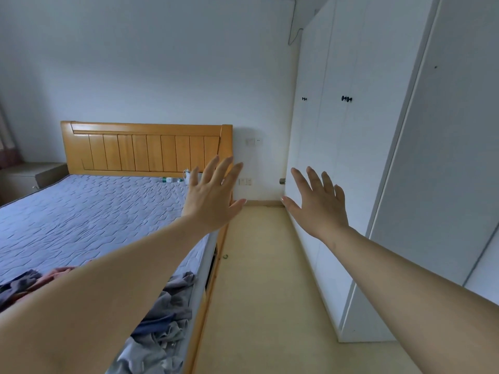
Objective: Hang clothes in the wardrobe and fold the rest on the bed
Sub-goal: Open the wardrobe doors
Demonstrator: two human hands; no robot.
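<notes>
Both my arms stretch forward with fingers spread and nothing in them. My left hand (213, 195) hovers over the bed's right edge. My right hand (317, 202) is in the air in front of the white wardrobe (351, 163), whose doors with small black knobs (346, 98) are closed. A crumpled pile of grey, blue and pink clothes (162, 314) lies on the near part of the bed (81, 211), partly hidden under my left forearm.
The bed has a wooden headboard (145, 149) and a grey quilted mattress; a bottle and a white object (186, 178) lie near its head. A beige floor aisle (259, 292) runs between bed and wardrobe. A low cabinet (29, 176) stands at far left.
</notes>
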